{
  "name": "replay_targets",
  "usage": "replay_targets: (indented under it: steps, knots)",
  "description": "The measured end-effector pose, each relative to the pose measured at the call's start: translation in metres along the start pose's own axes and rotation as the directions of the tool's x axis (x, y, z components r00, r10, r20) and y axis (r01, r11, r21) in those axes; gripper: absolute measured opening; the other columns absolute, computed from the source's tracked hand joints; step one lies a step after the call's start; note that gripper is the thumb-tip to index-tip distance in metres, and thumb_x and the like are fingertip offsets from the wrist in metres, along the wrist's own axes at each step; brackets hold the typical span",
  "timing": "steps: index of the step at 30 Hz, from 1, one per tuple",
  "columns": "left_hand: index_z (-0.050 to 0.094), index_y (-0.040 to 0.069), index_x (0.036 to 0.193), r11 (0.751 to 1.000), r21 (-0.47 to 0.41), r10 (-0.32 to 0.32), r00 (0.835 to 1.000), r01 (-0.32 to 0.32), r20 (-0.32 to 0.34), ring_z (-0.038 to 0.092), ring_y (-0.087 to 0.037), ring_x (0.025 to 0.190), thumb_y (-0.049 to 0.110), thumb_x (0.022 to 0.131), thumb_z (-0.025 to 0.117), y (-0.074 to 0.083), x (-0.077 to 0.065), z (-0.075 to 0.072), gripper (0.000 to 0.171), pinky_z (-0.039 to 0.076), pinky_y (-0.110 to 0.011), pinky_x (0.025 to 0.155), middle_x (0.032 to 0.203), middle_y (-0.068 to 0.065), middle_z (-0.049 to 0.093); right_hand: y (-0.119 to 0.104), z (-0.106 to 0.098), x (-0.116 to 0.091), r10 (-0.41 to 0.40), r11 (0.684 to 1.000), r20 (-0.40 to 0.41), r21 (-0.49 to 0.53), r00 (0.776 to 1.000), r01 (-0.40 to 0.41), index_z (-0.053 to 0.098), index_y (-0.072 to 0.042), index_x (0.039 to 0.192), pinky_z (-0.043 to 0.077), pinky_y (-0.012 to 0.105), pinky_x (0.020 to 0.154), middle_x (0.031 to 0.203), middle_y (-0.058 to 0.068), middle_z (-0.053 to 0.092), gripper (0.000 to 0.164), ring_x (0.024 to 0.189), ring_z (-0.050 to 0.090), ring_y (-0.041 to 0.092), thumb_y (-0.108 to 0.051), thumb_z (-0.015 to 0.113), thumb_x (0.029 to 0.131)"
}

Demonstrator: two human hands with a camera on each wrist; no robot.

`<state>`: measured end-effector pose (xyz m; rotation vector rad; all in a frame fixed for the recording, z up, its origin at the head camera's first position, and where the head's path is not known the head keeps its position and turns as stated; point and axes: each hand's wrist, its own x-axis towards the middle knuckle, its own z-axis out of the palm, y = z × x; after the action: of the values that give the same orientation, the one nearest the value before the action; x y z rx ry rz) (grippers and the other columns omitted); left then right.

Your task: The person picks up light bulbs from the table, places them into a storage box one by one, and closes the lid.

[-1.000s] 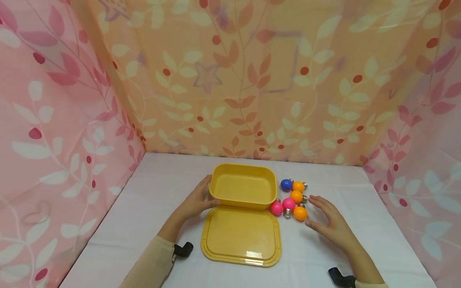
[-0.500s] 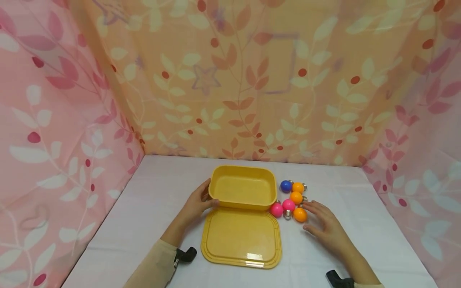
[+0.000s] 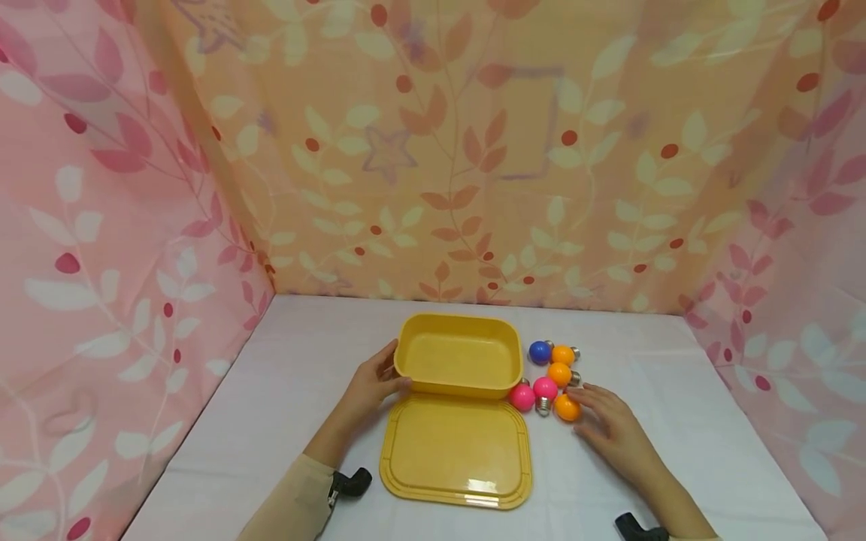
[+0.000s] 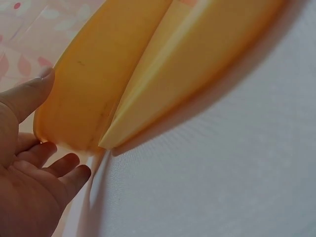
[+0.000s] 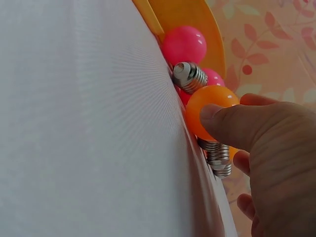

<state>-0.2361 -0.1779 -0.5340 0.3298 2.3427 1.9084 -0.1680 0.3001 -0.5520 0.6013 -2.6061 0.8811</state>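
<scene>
One yellow box (image 3: 458, 362), left hand (image 3: 368, 385) touching it loosely, right hand (image 3: 614, 424) bracketing an orange bulb (image 3: 565, 409) right of it, grip unclear

Ahead of you hangs an orange-peach curtain (image 3: 460, 248), printed with pale leaves (image 3: 564, 157), darker sprigs (image 3: 495, 158) and red dots (image 3: 569, 138). On it you can see a purplish star (image 3: 389, 152) left of centre, a square outline (image 3: 555, 124) to its right, and another star (image 3: 210, 26) near the top left. On your left is a pink curtain (image 3: 40, 361) with white and deeper pink leaves; on your right, a similar pink panel (image 3: 825, 270) slants inward. Below you spreads a white tablecloth (image 3: 717, 421), its far edge meeting the back curtain. Your wrist views show faint streaks across this cloth.
</scene>
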Motion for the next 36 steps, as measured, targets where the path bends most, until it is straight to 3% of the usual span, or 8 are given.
replay_targets:
  steps: [4, 8, 14, 18, 23, 30, 34, 36]
  knots:
    - [0.028, 0.012, 0.163, 1.000, -0.003, -0.016, 1.000, 0.016, -0.001, 0.040, -0.028, 0.148, 0.021, 0.086, 0.084, 0.002, 0.000, 0.001, 0.095, 0.040, -0.037, 0.116, 0.165, -0.013, 0.033, -0.001, -0.001, 0.000, 0.053, 0.998, -0.002, -0.015, 0.999, -0.053, 0.068, -0.024, 0.133, 0.032, 0.035, 0.122, 0.137, 0.004, 0.065, 0.058, 0.132, 0.051, 0.032, -0.011, 0.088, 0.080]
    - [0.027, 0.012, 0.163, 1.000, 0.008, -0.014, 1.000, 0.014, 0.001, 0.040, -0.027, 0.148, 0.022, 0.087, 0.083, 0.001, -0.001, -0.001, 0.095, 0.040, -0.036, 0.116, 0.166, -0.012, 0.032, -0.001, -0.001, 0.001, 0.054, 0.998, -0.018, -0.039, 0.998, -0.055, 0.070, -0.021, 0.128, 0.041, 0.057, 0.108, 0.133, 0.009, 0.064, 0.054, 0.127, 0.052, 0.032, -0.011, 0.089, 0.078]
    - [0.026, 0.012, 0.163, 1.000, -0.006, -0.006, 1.000, 0.006, 0.003, 0.039, -0.025, 0.149, 0.022, 0.087, 0.083, -0.001, -0.001, -0.004, 0.095, 0.038, -0.036, 0.118, 0.166, -0.010, 0.031, 0.000, 0.001, 0.004, 0.017, 0.999, -0.059, -0.050, 0.998, -0.020, 0.072, -0.018, 0.123, 0.028, 0.017, 0.112, 0.128, 0.006, 0.065, 0.053, 0.122, 0.053, 0.029, -0.011, 0.091, 0.075]
    - [0.025, 0.011, 0.163, 1.000, -0.014, -0.002, 1.000, 0.002, 0.017, 0.038, -0.023, 0.149, 0.024, 0.088, 0.082, 0.001, -0.001, -0.003, 0.096, 0.037, -0.033, 0.118, 0.167, -0.009, 0.030, -0.004, -0.002, 0.004, 0.057, 0.998, -0.071, -0.035, 0.996, -0.060, 0.072, -0.020, 0.123, 0.017, 0.001, 0.109, 0.127, 0.006, 0.065, 0.051, 0.123, 0.053, 0.029, -0.013, 0.091, 0.076]
    - [0.025, 0.012, 0.163, 1.000, -0.014, -0.017, 1.000, 0.017, 0.024, 0.038, -0.018, 0.149, 0.025, 0.087, 0.083, 0.001, 0.001, 0.000, 0.097, 0.039, -0.026, 0.115, 0.166, -0.006, 0.031, -0.012, -0.010, 0.004, 0.116, 0.993, -0.093, 0.007, 0.989, -0.116, 0.071, -0.018, 0.124, 0.018, -0.003, 0.107, 0.130, 0.008, 0.065, 0.051, 0.125, 0.052, 0.028, -0.014, 0.091, 0.077]
    - [0.025, 0.010, 0.163, 0.999, -0.049, -0.014, 1.000, 0.015, 0.022, 0.039, -0.021, 0.149, 0.016, 0.089, 0.080, 0.001, 0.001, 0.002, 0.093, 0.040, -0.028, 0.114, 0.166, -0.010, 0.032, -0.022, -0.023, 0.018, 0.057, 0.995, -0.165, 0.095, 0.985, -0.042, 0.071, -0.010, 0.126, 0.026, -0.003, 0.106, 0.127, 0.011, 0.066, 0.054, 0.123, 0.049, -0.002, -0.001, 0.089, 0.076]
    - [0.025, 0.010, 0.163, 0.999, -0.045, -0.003, 1.000, 0.003, 0.017, 0.038, -0.022, 0.149, 0.016, 0.090, 0.079, 0.001, 0.001, 0.001, 0.091, 0.040, -0.031, 0.115, 0.166, -0.010, 0.032, -0.034, -0.030, 0.031, 0.094, 0.991, -0.147, 0.108, 0.985, -0.079, 0.070, -0.013, 0.128, 0.028, -0.003, 0.104, 0.128, 0.008, 0.066, 0.050, 0.123, 0.053, 0.008, -0.010, 0.087, 0.081]
    - [0.025, 0.011, 0.163, 0.999, -0.041, -0.001, 1.000, 0.002, 0.019, 0.038, -0.021, 0.149, 0.017, 0.090, 0.079, 0.001, 0.001, 0.001, 0.091, 0.040, -0.032, 0.116, 0.166, -0.010, 0.031, -0.041, -0.033, 0.039, 0.115, 0.990, -0.125, 0.094, 0.985, -0.103, 0.069, -0.014, 0.128, 0.040, 0.012, 0.112, 0.129, 0.007, 0.066, 0.048, 0.124, 0.056, 0.019, -0.016, 0.086, 0.084]
